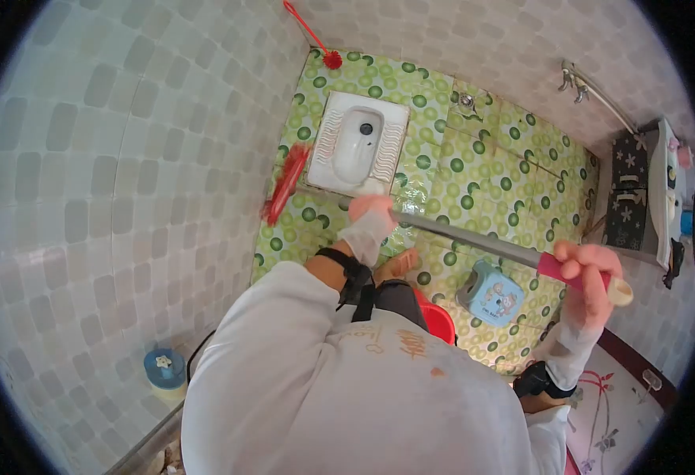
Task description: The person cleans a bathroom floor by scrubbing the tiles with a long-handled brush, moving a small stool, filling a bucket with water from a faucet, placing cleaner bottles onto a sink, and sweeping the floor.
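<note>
A long-handled floor brush runs across the view, its grey pole (pixel 474 240) ending in a pink grip. Its red head (pixel 286 186) is smeared by motion and lies over the green tiles at the left wall, beside the squat toilet (pixel 399 131). My left hand (pixel 373 212) is closed round the pole near the head end. Farther right, my right hand (pixel 589 273) wraps the pink grip close to its pale end cap. Both forearms wear white sleeves and black straps.
A blue step stool (pixel 491 294) and a red basin (pixel 436 317), partly hidden by my body, stand on the floor. A red toilet brush (pixel 331 59) leans in the far corner. A washbasin cabinet (pixel 628 190) is at right, a blue-lidded bin (pixel 163 368) at lower left.
</note>
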The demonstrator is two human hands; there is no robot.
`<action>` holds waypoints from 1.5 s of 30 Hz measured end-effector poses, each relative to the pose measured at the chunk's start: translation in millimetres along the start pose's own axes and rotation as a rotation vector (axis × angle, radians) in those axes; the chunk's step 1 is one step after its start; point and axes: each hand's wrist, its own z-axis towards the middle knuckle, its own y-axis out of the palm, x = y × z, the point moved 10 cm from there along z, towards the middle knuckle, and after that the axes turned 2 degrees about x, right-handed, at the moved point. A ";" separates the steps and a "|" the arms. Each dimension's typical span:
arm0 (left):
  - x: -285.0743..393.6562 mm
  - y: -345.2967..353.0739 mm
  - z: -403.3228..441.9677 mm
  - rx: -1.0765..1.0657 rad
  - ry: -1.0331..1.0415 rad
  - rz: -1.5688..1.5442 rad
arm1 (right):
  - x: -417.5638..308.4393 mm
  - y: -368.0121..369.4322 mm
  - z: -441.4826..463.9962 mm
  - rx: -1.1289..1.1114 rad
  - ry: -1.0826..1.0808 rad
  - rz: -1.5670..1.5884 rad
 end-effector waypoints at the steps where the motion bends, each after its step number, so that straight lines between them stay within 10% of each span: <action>1: -6.1 9.8 -4.4 -0.001 0.002 -0.002 | 10.5 3.6 2.8 -0.026 0.024 -0.017; 7: 35.0 16.8 72.3 -0.158 0.133 0.014 | -19.2 2.2 23.6 -0.049 -0.154 -0.148; 15: 32.9 -54.5 65.6 0.272 0.176 -0.259 | -66.9 19.9 63.6 -0.273 -0.311 -0.105; 20: 36.2 -23.9 45.6 -0.004 0.146 -0.255 | -64.4 36.2 69.7 -0.297 -0.224 -0.139; 29: 83.0 -79.1 107.2 0.235 0.345 -0.396 | -93.8 14.2 95.9 -0.185 -0.260 -0.201; 37: 56.6 -14.3 66.2 -0.198 0.208 -0.118 | -56.6 14.8 87.8 -0.174 -0.169 -0.081; 45: 104.8 -82.1 120.9 0.109 0.358 -0.247 | -98.3 -44.2 79.5 0.059 -0.344 -0.194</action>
